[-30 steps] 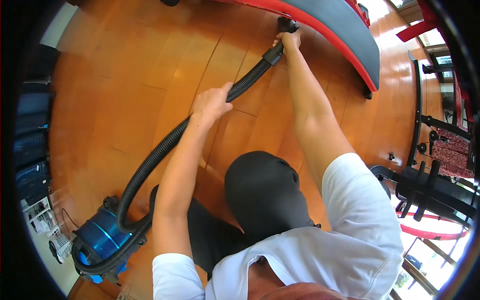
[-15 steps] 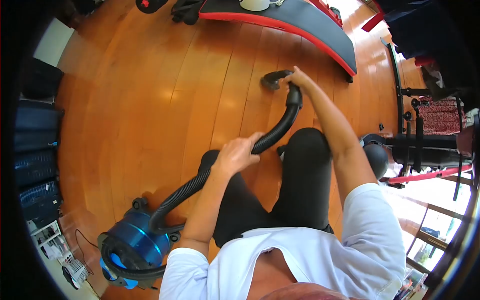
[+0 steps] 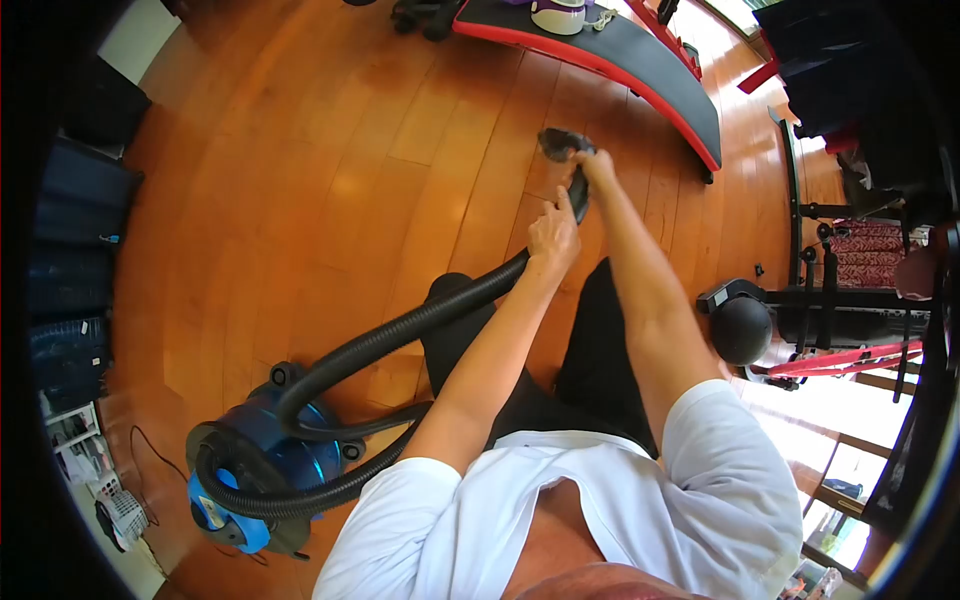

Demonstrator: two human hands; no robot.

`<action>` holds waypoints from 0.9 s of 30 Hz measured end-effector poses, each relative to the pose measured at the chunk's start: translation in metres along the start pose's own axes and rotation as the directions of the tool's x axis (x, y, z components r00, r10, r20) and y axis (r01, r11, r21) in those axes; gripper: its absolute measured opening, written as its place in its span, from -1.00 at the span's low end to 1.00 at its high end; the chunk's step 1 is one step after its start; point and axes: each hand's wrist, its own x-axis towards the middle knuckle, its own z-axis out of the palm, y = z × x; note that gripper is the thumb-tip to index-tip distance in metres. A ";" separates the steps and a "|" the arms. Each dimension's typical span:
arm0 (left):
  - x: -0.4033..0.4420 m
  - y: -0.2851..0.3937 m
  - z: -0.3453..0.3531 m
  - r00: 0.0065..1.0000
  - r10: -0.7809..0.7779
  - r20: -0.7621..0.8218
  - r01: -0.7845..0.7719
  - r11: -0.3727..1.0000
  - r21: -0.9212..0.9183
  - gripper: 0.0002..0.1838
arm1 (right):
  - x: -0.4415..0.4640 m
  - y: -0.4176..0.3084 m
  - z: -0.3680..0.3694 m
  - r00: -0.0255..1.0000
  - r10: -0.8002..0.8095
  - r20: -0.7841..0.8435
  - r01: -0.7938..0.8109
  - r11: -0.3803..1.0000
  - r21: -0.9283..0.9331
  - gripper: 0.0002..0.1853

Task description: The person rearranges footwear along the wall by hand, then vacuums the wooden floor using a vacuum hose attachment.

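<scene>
A blue canister vacuum cleaner (image 3: 265, 450) stands on the floor at the lower left. Its ribbed black hose (image 3: 400, 330) loops out of it and runs up across my legs. Near the hose's far end, my left hand (image 3: 555, 235) is closed around it, partly covering it, one finger pointing along it. Just beyond, my right hand (image 3: 597, 172) grips the curved black end piece. The dark nozzle (image 3: 563, 143) at its tip is smeared by motion and held over the wooden floor; contact with the boards cannot be made out.
A black and red padded bench (image 3: 620, 70) stands ahead, with a white appliance (image 3: 558, 15) on it. Exercise equipment with a black ball (image 3: 741, 330) is on the right. Dark storage boxes (image 3: 75, 270) line the left. A thin cord (image 3: 150, 450) trails beside the vacuum.
My left hand has slid forward along the hose, close to my right hand. The nozzle has shifted slightly right, and the hose is stretched further forward. The view has shifted a little.
</scene>
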 end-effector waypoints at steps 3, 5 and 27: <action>0.010 -0.022 0.033 0.983 -0.129 0.132 0.142 0.985 -0.095 0.00 | -0.058 0.018 0.020 0.997 0.023 -0.067 -0.021 0.999 0.038 -0.64; 0.012 -0.030 0.050 0.975 -0.151 0.162 0.164 0.984 -0.070 0.04 | -0.063 0.040 0.032 0.994 0.050 -0.096 -0.075 0.957 -0.282 -0.50; 0.195 -0.019 0.048 0.961 -0.221 0.168 0.220 0.975 0.020 -0.12 | 0.064 -0.024 0.036 0.965 0.260 -0.016 -0.260 0.966 -0.009 -0.51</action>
